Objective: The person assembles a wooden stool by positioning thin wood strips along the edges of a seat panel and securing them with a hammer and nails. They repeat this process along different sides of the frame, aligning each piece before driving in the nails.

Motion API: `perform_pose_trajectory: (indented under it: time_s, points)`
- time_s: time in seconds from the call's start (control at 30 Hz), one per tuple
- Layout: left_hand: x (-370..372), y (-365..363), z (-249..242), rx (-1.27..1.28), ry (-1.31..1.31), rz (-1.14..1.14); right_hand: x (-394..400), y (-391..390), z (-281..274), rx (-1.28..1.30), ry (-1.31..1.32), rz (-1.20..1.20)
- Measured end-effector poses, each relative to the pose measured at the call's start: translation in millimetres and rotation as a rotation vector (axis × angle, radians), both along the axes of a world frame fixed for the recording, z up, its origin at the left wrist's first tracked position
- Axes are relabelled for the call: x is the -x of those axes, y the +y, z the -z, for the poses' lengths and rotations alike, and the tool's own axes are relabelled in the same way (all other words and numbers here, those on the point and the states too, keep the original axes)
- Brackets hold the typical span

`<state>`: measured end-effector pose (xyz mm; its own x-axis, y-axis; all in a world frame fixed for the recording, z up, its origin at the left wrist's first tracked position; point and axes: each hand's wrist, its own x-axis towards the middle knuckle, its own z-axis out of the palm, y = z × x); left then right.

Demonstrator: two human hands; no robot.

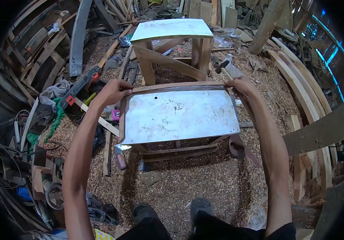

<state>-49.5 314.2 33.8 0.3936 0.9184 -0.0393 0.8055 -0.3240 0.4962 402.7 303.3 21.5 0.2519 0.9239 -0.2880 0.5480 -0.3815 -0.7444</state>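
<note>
A thin wooden strip (176, 85) lies along the far edge of a worn white panel (180, 114), which tops a low wooden frame. My left hand (117, 91) is closed on the strip's left end, fingertips at the panel's far left corner. At the other end, my right hand (240, 85) pinches the strip near the far right corner. A hammer (222, 68) with a dark head juts up from the same right hand, its pale handle running into the fingers.
Beyond stands a second white-topped wooden frame (172, 30) with a diagonal brace. A red-and-grey toolbox (82, 89) and a pink tape measure (116, 115) sit at the left. Curved boards (300, 84) lean at the right. Wood shavings (176, 188) cover the floor around my feet.
</note>
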Motion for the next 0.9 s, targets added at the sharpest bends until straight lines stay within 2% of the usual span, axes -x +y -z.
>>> perform_pose_trajectory:
  time_s: [0.1,0.17,0.3,0.37,0.47,0.53,0.6,0.7,0.8,0.87,0.9]
  points:
    - [0.8,7.8,2.9,0.078,-0.062,-0.021,-2.4,-3.0,5.0,-0.039,0.045,-0.011]
    - [-1.4,3.5,2.8,0.011,-0.090,0.028,-1.8,-5.6,2.7,-0.041,0.052,-0.024]
    - [-2.4,5.2,2.0,0.132,-0.170,-0.063,5.7,-12.8,4.5,-0.040,0.134,0.043]
    - [-4.2,10.7,1.3,0.024,-0.004,0.052,3.5,-13.4,5.7,-0.030,0.213,0.091]
    - [-14.2,10.1,-9.2,0.065,0.040,0.002,2.5,-12.5,14.7,-0.056,0.064,0.089]
    - [-19.2,10.7,-14.9,0.102,0.068,0.001,1.0,-11.3,22.1,-0.032,0.154,0.126]
    - [-22.8,9.0,-11.3,0.087,0.052,-0.057,7.2,-19.8,13.7,-0.051,0.042,0.164]
    - [-29.6,7.5,-21.6,0.049,0.129,-0.111,6.8,-26.8,16.1,-0.082,0.126,0.164]
    - [-26.5,13.0,-12.7,0.119,0.183,-0.112,9.9,-30.5,8.2,-0.116,0.174,0.181]
    - [-22.8,16.0,-6.8,0.104,0.146,-0.090,11.1,-32.1,6.9,-0.017,0.353,0.241]
    - [-24.4,16.5,-9.3,0.095,0.139,-0.078,13.0,-31.7,8.3,-0.050,0.353,0.253]
